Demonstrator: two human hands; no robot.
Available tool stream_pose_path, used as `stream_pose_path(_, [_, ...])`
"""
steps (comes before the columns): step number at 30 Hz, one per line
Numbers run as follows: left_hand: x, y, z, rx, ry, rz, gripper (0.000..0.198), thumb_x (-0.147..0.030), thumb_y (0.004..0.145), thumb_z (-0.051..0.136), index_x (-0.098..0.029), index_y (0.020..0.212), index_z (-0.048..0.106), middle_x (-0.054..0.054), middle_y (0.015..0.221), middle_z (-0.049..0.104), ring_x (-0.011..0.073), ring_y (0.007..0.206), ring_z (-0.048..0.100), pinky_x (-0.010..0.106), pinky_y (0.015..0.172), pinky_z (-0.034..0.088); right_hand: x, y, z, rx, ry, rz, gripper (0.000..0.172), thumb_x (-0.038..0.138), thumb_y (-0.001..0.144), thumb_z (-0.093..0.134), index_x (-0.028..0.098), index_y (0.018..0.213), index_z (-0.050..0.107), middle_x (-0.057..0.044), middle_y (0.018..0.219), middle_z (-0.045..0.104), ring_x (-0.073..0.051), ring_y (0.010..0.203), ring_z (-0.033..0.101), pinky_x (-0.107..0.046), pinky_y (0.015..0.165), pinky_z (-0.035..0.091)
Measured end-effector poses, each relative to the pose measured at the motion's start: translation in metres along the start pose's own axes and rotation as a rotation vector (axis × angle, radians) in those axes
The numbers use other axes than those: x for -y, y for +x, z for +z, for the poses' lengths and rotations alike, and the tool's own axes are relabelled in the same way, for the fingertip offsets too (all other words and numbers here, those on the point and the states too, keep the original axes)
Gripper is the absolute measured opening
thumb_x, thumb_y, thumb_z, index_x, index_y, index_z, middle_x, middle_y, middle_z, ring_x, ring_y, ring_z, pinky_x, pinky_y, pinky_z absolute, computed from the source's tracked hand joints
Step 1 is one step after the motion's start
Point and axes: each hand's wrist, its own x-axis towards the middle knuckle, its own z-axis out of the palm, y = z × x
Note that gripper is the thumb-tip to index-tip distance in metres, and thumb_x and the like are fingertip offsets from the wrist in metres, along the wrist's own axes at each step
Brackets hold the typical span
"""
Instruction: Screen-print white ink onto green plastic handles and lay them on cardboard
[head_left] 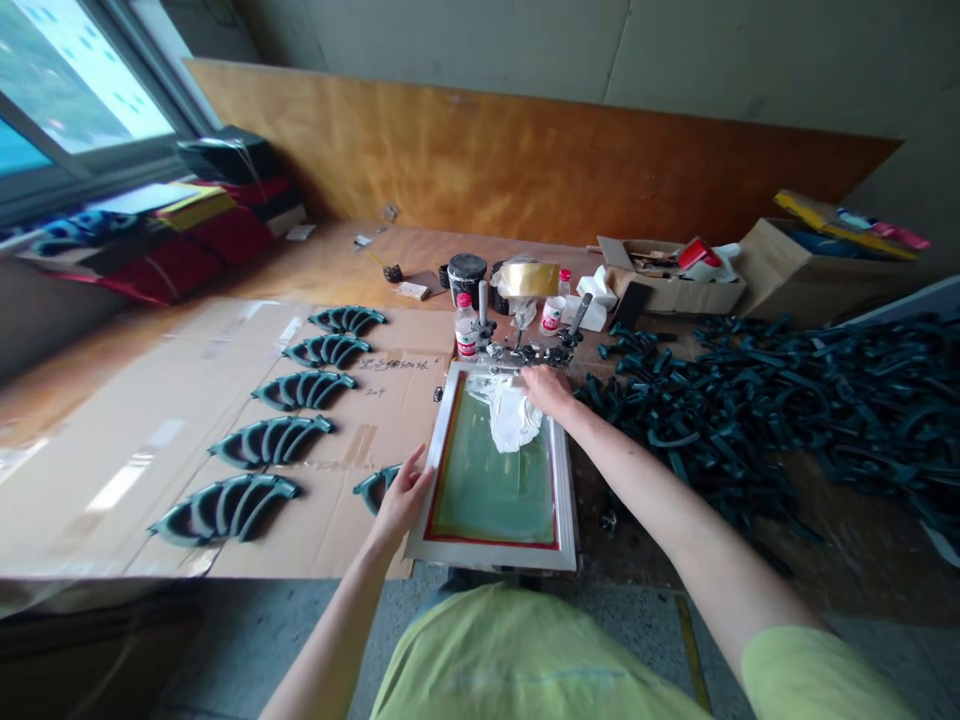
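Observation:
A silver-framed printing screen with green mesh and a red border lies in front of me. Thick white ink is smeared over its far part. At that far end my right hand is closed on what looks like a squeegee, mostly hidden by the fingers and ink. My left hand is beside the screen's left edge, fingers apart and touching the frame. Just left of it a dark green curved plastic part is partly covered by the hand. A metal clamp stands at the screen's far edge.
Several dark green ribbed parts stand in a row on flattened cardboard at left. A big heap of dark green parts covers the right side. Behind the clamp are red-labelled bottles, a black tub and cardboard boxes.

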Motion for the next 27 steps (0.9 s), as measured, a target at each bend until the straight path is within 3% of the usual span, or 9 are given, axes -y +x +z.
stream_pose_path(4, [0.003, 0.000, -0.001, 0.015, -0.011, -0.001, 0.081, -0.061, 0.072, 0.066, -0.021, 0.140, 0.047, 0.001, 0.082, 0.066, 0.0168, 0.070, 0.064, 0.025, 0.062, 0.050, -0.002, -0.035, 0.011, 0.029, -0.002, -0.203, 0.016, 0.010, 0.082, 0.054, 0.017, 0.088, 0.067, -0.010, 0.092, 0.068, -0.024, 0.094, 0.060, -0.031, 0.077, 0.044])
stream_pose_path(7, [0.004, 0.000, -0.001, 0.013, -0.015, 0.005, 0.076, -0.060, 0.074, 0.065, -0.022, 0.138, 0.049, 0.001, 0.084, 0.067, 0.0168, 0.070, 0.064, 0.025, 0.062, 0.049, -0.011, -0.063, 0.003, 0.091, 0.059, -0.425, 0.027, 0.001, 0.075, 0.051, 0.019, 0.086, 0.068, -0.007, 0.088, 0.068, -0.021, 0.091, 0.059, -0.029, 0.075, 0.043])
stream_pose_path(10, [0.005, 0.000, 0.000, 0.004, -0.021, 0.003, 0.076, -0.060, 0.073, 0.066, -0.022, 0.137, 0.050, 0.002, 0.084, 0.069, 0.0178, 0.071, 0.064, 0.026, 0.062, 0.050, -0.017, -0.067, -0.009, 0.162, 0.102, -0.502, 0.028, 0.000, 0.071, 0.054, 0.021, 0.082, 0.068, -0.003, 0.085, 0.067, -0.019, 0.087, 0.059, -0.026, 0.073, 0.042])
stream_pose_path(12, [0.004, 0.000, 0.000, -0.007, -0.023, -0.001, 0.076, -0.060, 0.073, 0.066, -0.022, 0.136, 0.051, 0.002, 0.083, 0.069, 0.0183, 0.072, 0.065, 0.026, 0.062, 0.050, -0.016, -0.061, -0.011, 0.153, 0.116, -0.454, 0.023, 0.003, 0.072, 0.056, 0.022, 0.079, 0.067, -0.002, 0.083, 0.067, -0.018, 0.084, 0.059, -0.026, 0.071, 0.042])
stream_pose_path(15, [0.005, 0.000, -0.001, -0.005, -0.019, 0.004, 0.074, -0.060, 0.074, 0.066, -0.023, 0.136, 0.051, 0.002, 0.081, 0.068, 0.0183, 0.071, 0.066, 0.027, 0.061, 0.051, -0.008, -0.060, 0.004, 0.013, 0.103, -0.369, 0.023, 0.004, 0.077, 0.052, 0.019, 0.085, 0.067, -0.006, 0.088, 0.067, -0.021, 0.090, 0.058, -0.029, 0.077, 0.043])
stream_pose_path(19, [0.006, 0.000, -0.001, -0.010, -0.002, 0.013, 0.071, -0.059, 0.075, 0.065, -0.023, 0.136, 0.051, 0.002, 0.081, 0.068, 0.0176, 0.070, 0.066, 0.026, 0.060, 0.051, -0.004, -0.081, 0.024, -0.059, 0.094, -0.456, 0.031, 0.001, 0.081, 0.046, 0.017, 0.096, 0.068, -0.009, 0.096, 0.067, -0.021, 0.099, 0.055, -0.031, 0.085, 0.044])
stream_pose_path(21, [0.005, 0.000, -0.001, -0.012, 0.003, 0.007, 0.071, -0.058, 0.076, 0.064, -0.023, 0.136, 0.051, 0.003, 0.083, 0.068, 0.0174, 0.069, 0.066, 0.026, 0.060, 0.051, -0.006, -0.083, 0.020, -0.025, 0.103, -0.472, 0.027, 0.004, 0.083, 0.049, 0.019, 0.095, 0.068, -0.007, 0.092, 0.067, -0.020, 0.095, 0.057, -0.030, 0.082, 0.045])
stream_pose_path(24, [-0.004, -0.004, -0.003, 0.006, -0.001, 0.012, 0.073, -0.058, 0.075, 0.065, -0.024, 0.137, 0.049, 0.003, 0.083, 0.068, 0.0172, 0.069, 0.066, 0.026, 0.060, 0.052, -0.007, -0.058, 0.001, -0.035, 0.135, -0.336, 0.019, 0.019, 0.084, 0.061, 0.023, 0.102, 0.068, -0.003, 0.094, 0.068, -0.020, 0.090, 0.060, -0.029, 0.078, 0.046])
stream_pose_path(27, [-0.025, -0.012, -0.007, 0.024, 0.012, 0.007, 0.078, -0.059, 0.074, 0.067, -0.027, 0.142, 0.045, 0.002, 0.084, 0.069, 0.0177, 0.069, 0.066, 0.026, 0.061, 0.052, -0.005, -0.016, -0.019, -0.082, 0.144, -0.145, 0.050, 0.028, 0.079, 0.072, 0.029, 0.127, 0.058, -0.003, 0.105, 0.067, -0.021, 0.092, 0.062, -0.029, 0.079, 0.047])
